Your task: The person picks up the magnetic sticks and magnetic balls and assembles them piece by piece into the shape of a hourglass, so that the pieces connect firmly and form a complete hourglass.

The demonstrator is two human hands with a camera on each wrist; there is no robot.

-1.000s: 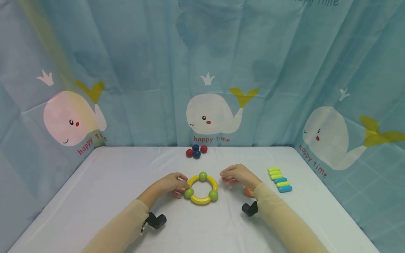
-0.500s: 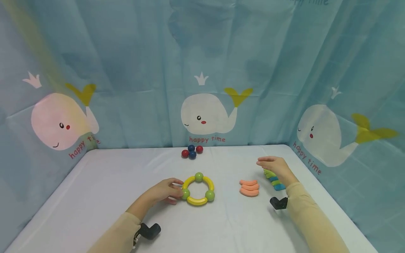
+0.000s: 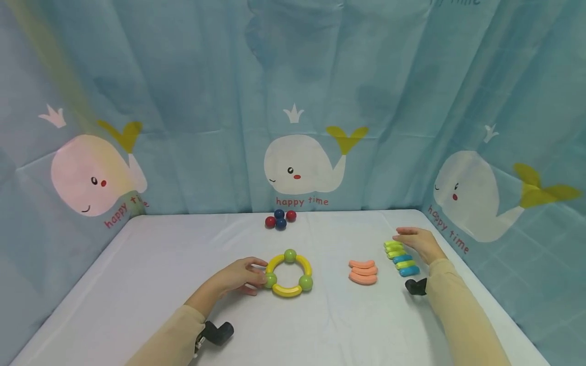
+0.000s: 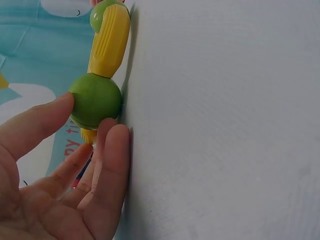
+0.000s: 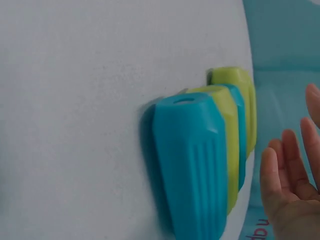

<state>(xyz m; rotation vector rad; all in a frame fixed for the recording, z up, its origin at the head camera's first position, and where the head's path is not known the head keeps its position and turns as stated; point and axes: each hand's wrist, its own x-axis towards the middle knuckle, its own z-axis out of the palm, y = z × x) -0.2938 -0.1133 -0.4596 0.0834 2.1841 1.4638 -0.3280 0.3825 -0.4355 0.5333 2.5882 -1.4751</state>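
A ring of yellow curved pieces (image 3: pixel 287 291) and green balls lies mid-table. My left hand (image 3: pixel 242 276) pinches its left green ball (image 4: pixel 96 101), thumb on one side and fingers on the other. At the right, my right hand (image 3: pixel 422 243) hovers by the far end of a slanted row of short ribbed rods, lime (image 3: pixel 394 249) and blue (image 3: pixel 409 271). Its fingers are extended and hold nothing; in the right wrist view the hand (image 5: pixel 292 185) appears beyond the rods, apart from the near blue rod (image 5: pixel 190 160).
Three orange curved pieces (image 3: pixel 363 272) lie stacked side by side between the ring and the rods. Red balls (image 3: pixel 270 222) and blue balls (image 3: pixel 281 224) cluster at the table's back edge. A whale-print curtain (image 3: pixel 206 127) encloses the back and sides of the white table (image 3: pixel 320 330).
My right hand has moved right, from beside the ring to over the rods, uncovering the orange pieces. My left hand has closed in on the ring's left green ball.
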